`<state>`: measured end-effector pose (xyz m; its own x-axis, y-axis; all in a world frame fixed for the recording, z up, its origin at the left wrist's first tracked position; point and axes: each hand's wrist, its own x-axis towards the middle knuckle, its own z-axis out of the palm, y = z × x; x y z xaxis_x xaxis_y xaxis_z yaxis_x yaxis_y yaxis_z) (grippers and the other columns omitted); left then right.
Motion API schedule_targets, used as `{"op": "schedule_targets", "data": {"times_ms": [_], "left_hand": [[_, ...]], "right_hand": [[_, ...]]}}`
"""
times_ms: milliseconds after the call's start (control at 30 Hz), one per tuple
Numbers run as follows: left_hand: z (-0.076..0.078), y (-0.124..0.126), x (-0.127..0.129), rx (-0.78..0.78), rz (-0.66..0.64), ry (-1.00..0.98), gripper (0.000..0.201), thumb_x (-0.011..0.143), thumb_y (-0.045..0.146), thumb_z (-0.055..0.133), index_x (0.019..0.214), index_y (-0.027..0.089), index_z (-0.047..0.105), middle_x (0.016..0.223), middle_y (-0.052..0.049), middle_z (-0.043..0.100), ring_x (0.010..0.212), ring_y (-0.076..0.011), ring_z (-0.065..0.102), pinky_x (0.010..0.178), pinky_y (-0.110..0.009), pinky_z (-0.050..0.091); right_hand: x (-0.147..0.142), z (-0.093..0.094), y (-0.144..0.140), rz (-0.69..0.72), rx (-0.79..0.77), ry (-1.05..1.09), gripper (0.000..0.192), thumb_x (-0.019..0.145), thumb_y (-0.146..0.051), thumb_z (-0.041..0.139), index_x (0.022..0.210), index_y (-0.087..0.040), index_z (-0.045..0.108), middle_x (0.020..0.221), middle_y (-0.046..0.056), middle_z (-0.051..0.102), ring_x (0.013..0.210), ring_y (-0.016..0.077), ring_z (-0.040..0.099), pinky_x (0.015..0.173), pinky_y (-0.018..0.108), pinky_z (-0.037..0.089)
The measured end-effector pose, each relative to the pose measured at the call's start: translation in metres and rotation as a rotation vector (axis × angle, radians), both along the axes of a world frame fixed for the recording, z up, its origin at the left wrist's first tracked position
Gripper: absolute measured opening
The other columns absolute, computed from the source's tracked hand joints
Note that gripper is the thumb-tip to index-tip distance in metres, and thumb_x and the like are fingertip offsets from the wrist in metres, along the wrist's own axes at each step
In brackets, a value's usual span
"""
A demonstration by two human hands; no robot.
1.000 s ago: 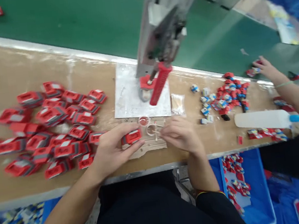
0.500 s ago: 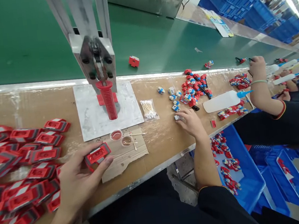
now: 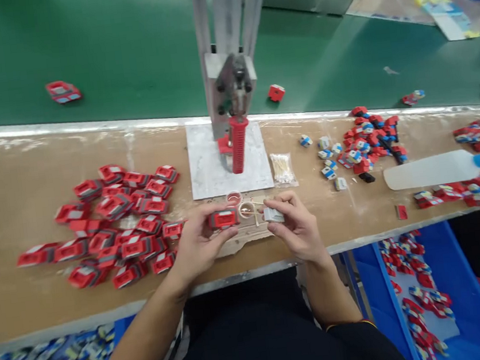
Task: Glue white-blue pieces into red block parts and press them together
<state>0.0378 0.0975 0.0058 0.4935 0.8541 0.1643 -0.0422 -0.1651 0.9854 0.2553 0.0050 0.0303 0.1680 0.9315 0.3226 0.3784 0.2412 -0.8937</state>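
The left hand [image 3: 197,244], at lower centre of the frame, has its fingers curled round a red plastic housing [image 3: 223,218]; the right hand [image 3: 297,225] pinches a small grey-white part [image 3: 274,215] between thumb and fingertips, its detail too blurred to make out; both sit just beside two small cups [image 3: 240,203] on a cardboard scrap near the bench's front edge; a heap of red housings [image 3: 115,223] fills the left; the hand press [image 3: 235,117] stands behind; bare bench lies between cotton swabs [image 3: 282,167] and the white bottle [image 3: 432,169], which the right edge cuts off.
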Motion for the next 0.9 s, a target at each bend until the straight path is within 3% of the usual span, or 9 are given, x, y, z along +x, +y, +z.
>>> {"op": "schedule_targets", "data": {"times_ms": [167, 267, 367, 500, 567, 667, 767, 900], "left_hand": [[0.0, -0.001, 0.002, -0.055, -0.031, -0.049, 0.039, 0.092, 0.039, 0.084, 0.121, 0.02, 0.068, 0.108, -0.01, 0.082, 0.097, -0.0241, 0.083, 0.084, -0.033, 0.07], [0.003, -0.001, 0.003, -0.098, -0.039, -0.091, 0.035, 0.095, 0.029, 0.079, 0.126, 0.019, 0.067, 0.119, -0.012, 0.081, 0.106, -0.0244, 0.083, 0.09, -0.033, 0.07], [0.006, -0.002, 0.002, -0.113, -0.076, -0.097, 0.037, 0.099, 0.025, 0.072, 0.134, 0.019, 0.064, 0.128, -0.014, 0.079, 0.113, -0.0242, 0.081, 0.094, -0.032, 0.069], [0.006, -0.004, 0.003, -0.058, -0.076, -0.069, 0.038, 0.102, 0.027, 0.069, 0.138, 0.02, 0.064, 0.134, -0.014, 0.077, 0.118, -0.0245, 0.08, 0.099, -0.032, 0.068], [0.004, -0.005, 0.004, 0.05, -0.012, -0.024, 0.036, 0.101, 0.026, 0.07, 0.136, 0.02, 0.065, 0.132, -0.013, 0.079, 0.116, -0.0241, 0.081, 0.099, -0.032, 0.068], [-0.003, -0.007, 0.006, 0.351, 0.166, 0.02, 0.036, 0.1, 0.016, 0.071, 0.135, 0.021, 0.067, 0.131, -0.012, 0.08, 0.12, -0.0242, 0.08, 0.103, -0.032, 0.067], [-0.006, -0.009, 0.007, 0.607, 0.302, 0.002, 0.047, 0.097, 0.005, 0.068, 0.14, 0.023, 0.064, 0.142, -0.014, 0.075, 0.127, -0.0238, 0.077, 0.104, -0.03, 0.067], [-0.003, -0.011, 0.008, 0.714, 0.352, 0.01, 0.057, 0.095, 0.003, 0.071, 0.147, 0.022, 0.058, 0.149, -0.016, 0.07, 0.128, -0.0248, 0.076, 0.101, -0.029, 0.068]], "right_hand": [[-0.016, 0.012, 0.012, 0.072, 0.052, 0.086, 0.047, 0.091, -0.025, 0.082, 0.135, -0.03, 0.068, 0.101, 0.003, 0.075, 0.086, 0.0169, 0.074, 0.072, 0.028, 0.063], [-0.023, 0.014, 0.015, 0.03, 0.059, 0.097, 0.037, 0.089, -0.02, 0.084, 0.123, -0.029, 0.071, 0.105, 0.004, 0.079, 0.081, 0.0161, 0.074, 0.065, 0.025, 0.061], [-0.026, 0.016, 0.018, 0.0, 0.105, -0.056, 0.031, 0.092, -0.018, 0.08, 0.12, -0.029, 0.075, 0.108, 0.006, 0.079, 0.082, 0.0178, 0.073, 0.064, 0.028, 0.061], [-0.032, 0.022, 0.021, -0.044, 0.139, -0.274, 0.034, 0.094, -0.018, 0.078, 0.125, -0.03, 0.076, 0.104, 0.005, 0.078, 0.089, 0.0201, 0.075, 0.076, 0.033, 0.064], [-0.039, 0.021, 0.022, -0.084, 0.098, -0.237, 0.029, 0.093, -0.023, 0.08, 0.121, -0.028, 0.076, 0.096, 0.003, 0.077, 0.079, 0.0176, 0.072, 0.072, 0.031, 0.062], [-0.054, 0.015, 0.021, -0.173, -0.022, -0.029, 0.022, 0.091, -0.037, 0.082, 0.105, -0.024, 0.072, 0.081, -0.001, 0.072, 0.063, 0.0135, 0.064, 0.057, 0.026, 0.056], [-0.071, 0.006, 0.02, -0.275, -0.109, 0.142, 0.033, 0.088, -0.05, 0.084, 0.088, -0.023, 0.064, 0.072, -0.004, 0.066, 0.055, 0.0114, 0.059, 0.05, 0.024, 0.049], [-0.086, 0.0, 0.023, -0.367, -0.029, 0.179, 0.038, 0.089, -0.057, 0.082, 0.097, -0.024, 0.065, 0.074, -0.004, 0.065, 0.055, 0.0114, 0.058, 0.051, 0.025, 0.049]]}}
